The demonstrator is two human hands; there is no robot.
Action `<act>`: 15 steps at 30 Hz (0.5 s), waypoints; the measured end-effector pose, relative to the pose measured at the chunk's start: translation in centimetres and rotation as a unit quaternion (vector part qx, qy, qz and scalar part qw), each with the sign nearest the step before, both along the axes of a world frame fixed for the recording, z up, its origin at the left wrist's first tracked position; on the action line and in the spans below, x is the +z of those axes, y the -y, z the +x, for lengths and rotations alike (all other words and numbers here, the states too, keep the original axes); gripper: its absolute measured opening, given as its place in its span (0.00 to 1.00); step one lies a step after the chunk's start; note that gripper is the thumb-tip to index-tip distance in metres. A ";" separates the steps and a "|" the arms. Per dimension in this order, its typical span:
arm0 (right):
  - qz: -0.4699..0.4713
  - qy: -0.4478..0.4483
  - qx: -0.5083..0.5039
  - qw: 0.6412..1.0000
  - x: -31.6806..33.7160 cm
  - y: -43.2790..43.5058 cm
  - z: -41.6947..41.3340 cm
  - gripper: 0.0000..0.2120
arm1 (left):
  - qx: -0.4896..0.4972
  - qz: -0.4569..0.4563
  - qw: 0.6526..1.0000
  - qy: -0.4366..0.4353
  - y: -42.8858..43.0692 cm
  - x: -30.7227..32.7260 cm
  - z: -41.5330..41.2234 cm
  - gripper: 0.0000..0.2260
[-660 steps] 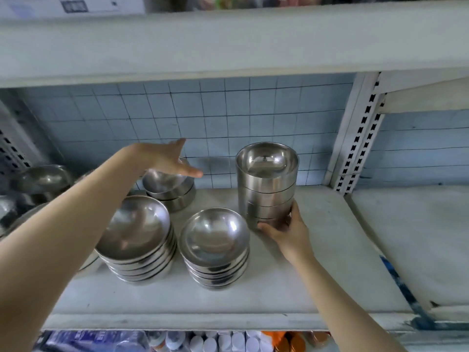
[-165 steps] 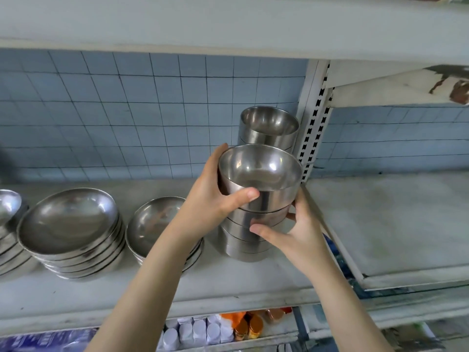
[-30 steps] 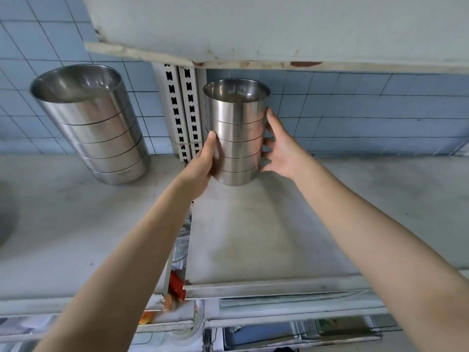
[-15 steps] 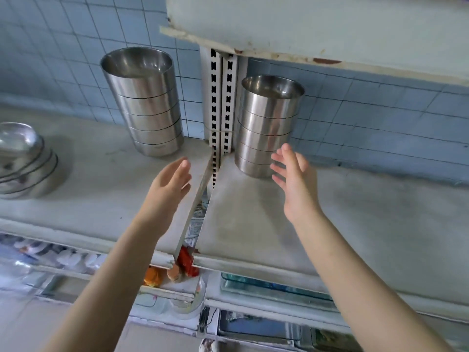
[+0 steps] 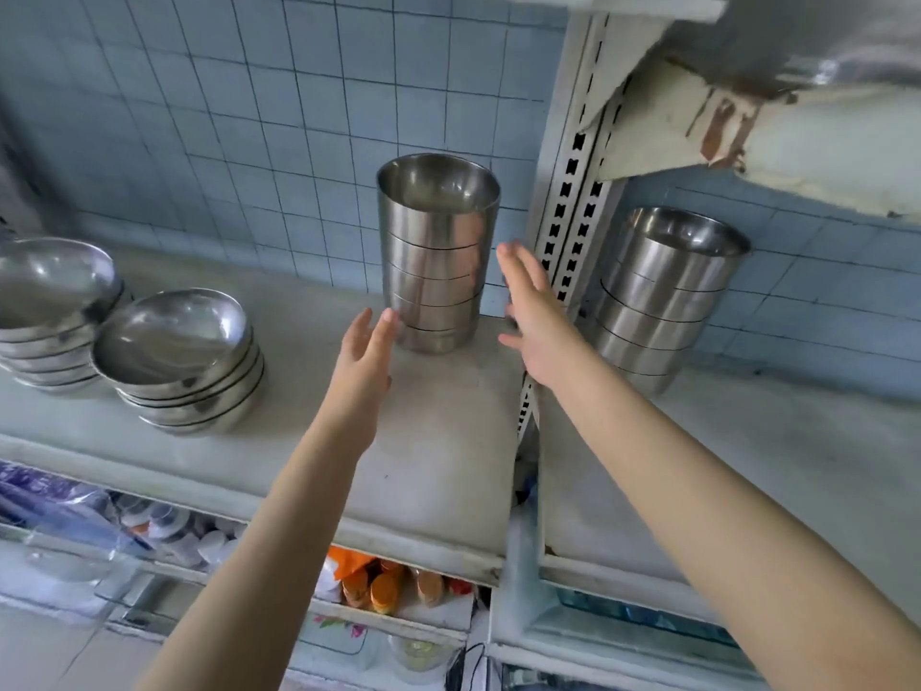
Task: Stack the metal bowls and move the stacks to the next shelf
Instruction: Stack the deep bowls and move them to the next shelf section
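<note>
A tall stack of straight-sided metal bowls [image 5: 432, 271] stands at the back of the left shelf [image 5: 438, 441]. My left hand [image 5: 366, 356] is open just left of its base, fingers near it. My right hand [image 5: 536, 311] is open at the stack's right side, apart from it. A second tall stack [image 5: 663, 301] stands on the right shelf [image 5: 747, 466], beyond the slotted upright [image 5: 573, 211]. Two stacks of wide shallow bowls [image 5: 184, 361] [image 5: 50, 311] sit at the left of the left shelf.
A tiled wall backs both shelves. An upper shelf with peeling paint [image 5: 797, 142] overhangs the right bay. Below the shelves lie bottles, orange jars [image 5: 379, 586] and plastic-wrapped goods [image 5: 60, 506].
Both hands have left the stack on the right shelf and moved left to either side of the tall stack on the left shelf. The view has swung left.
</note>
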State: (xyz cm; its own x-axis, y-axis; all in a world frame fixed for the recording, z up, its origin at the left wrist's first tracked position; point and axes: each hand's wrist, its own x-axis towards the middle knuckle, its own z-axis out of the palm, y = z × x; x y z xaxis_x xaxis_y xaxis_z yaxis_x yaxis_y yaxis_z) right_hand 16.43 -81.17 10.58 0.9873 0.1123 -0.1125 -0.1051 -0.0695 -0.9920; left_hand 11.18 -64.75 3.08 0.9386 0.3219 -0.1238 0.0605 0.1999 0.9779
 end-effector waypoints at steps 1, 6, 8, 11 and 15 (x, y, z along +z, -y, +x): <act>0.002 -0.011 -0.009 1.000 0.4 -0.8 0.8 0.32 | -0.018 -0.002 1.000 -0.013 -0.6 0.2 0.9 0.32; 0.016 -0.078 -0.035 0.996 0.5 -3.8 3.5 0.43 | -0.120 -0.001 0.992 -0.029 -2.6 1.1 5.3 0.37; 0.044 -0.084 -0.027 0.995 0.0 -4.2 3.6 0.45 | -0.151 -0.024 0.988 -0.008 -2.8 1.2 6.4 0.36; 0.089 -0.072 -0.040 0.993 -0.1 -4.4 3.1 0.33 | -0.151 -0.003 0.988 0.007 -3.2 0.1 7.2 0.41; 0.093 -0.078 -0.058 0.991 -0.2 -4.8 1.8 0.23 | -0.139 0.013 0.990 0.004 -4.0 -1.0 6.9 0.46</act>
